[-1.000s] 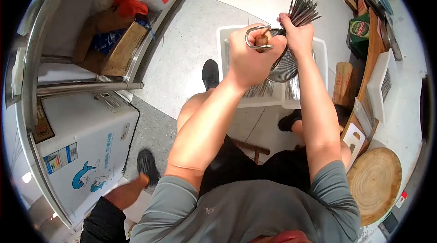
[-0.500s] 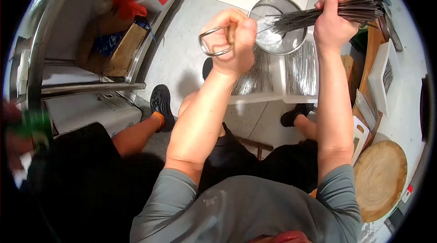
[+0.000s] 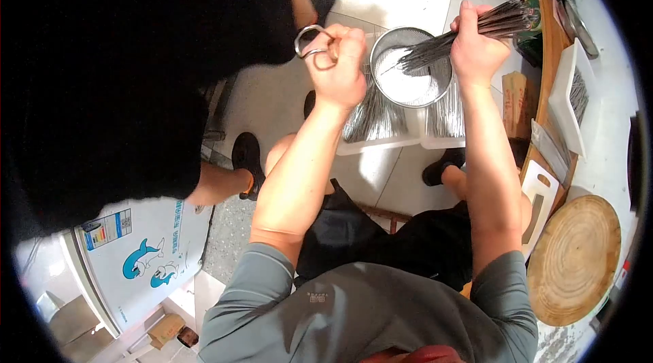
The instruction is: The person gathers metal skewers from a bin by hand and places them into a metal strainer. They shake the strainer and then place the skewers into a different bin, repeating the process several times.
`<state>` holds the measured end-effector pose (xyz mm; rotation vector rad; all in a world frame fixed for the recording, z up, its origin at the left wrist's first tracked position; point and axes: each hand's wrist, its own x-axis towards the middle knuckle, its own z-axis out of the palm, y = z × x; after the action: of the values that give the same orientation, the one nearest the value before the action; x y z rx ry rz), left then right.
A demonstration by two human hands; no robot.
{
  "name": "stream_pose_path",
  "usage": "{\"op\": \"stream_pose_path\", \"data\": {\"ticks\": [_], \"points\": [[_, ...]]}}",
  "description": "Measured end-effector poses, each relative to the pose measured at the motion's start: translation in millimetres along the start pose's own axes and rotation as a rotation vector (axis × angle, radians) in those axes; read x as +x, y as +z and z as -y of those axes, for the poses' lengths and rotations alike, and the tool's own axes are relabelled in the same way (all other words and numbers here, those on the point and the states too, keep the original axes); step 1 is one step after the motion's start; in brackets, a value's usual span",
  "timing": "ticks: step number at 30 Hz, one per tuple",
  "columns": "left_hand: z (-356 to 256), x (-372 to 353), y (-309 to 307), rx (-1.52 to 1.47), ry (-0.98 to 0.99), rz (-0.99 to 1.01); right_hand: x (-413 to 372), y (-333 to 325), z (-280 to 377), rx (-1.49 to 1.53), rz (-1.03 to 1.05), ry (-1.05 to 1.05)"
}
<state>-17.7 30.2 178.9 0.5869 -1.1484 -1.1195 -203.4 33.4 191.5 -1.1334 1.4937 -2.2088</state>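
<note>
My left hand (image 3: 337, 67) is closed around the handle of a round metal mesh strainer (image 3: 373, 72), whose steel loop end sticks out past my knuckles. Bright white shows inside the strainer. In my right hand (image 3: 479, 50) is a thick bundle of thin dark metal skewers (image 3: 507, 21), with my thumb along its top. Their lower ends fan out over the strainer's mouth. Beneath it, on the floor between my legs, stand a white tray (image 3: 381, 146) and a second white tray (image 3: 443, 141), both with many thin shiny skewers in them.
A person in black clothing (image 3: 136, 77) stands close at my left, with a shoe (image 3: 247, 159) near my leg. A white appliance with dolphin pictures (image 3: 153, 254) is behind them. On my right are a round wooden board (image 3: 575, 261), a white cutting board (image 3: 541, 210) and another white tray (image 3: 564, 101).
The strainer and skewers sit slightly lower in the view, both still held. The person on my left has moved forward and now covers the shelf there.
</note>
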Motion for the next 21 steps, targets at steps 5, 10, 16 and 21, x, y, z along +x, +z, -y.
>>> {"op": "stream_pose_path", "data": {"ticks": [5, 10, 16, 21], "points": [[14.1, -5.3, 3.0, 0.103, -0.167, 0.020, -15.9, -5.2, -25.1, -0.152, 0.059, 0.075], [19.0, -3.5, 12.0, 0.155, -0.246, 0.029, -29.4, -1.9, -44.0, -0.123, 0.056, 0.151], [14.2, -0.2, 14.5, 0.061, -0.288, 0.009, -32.6, 1.6, -52.6, -0.066, 0.056, 0.173], [13.4, -0.9, 14.6, 0.118, -0.300, -0.035, -36.6, -2.3, -60.3, -0.097, 0.072, 0.221]]}}
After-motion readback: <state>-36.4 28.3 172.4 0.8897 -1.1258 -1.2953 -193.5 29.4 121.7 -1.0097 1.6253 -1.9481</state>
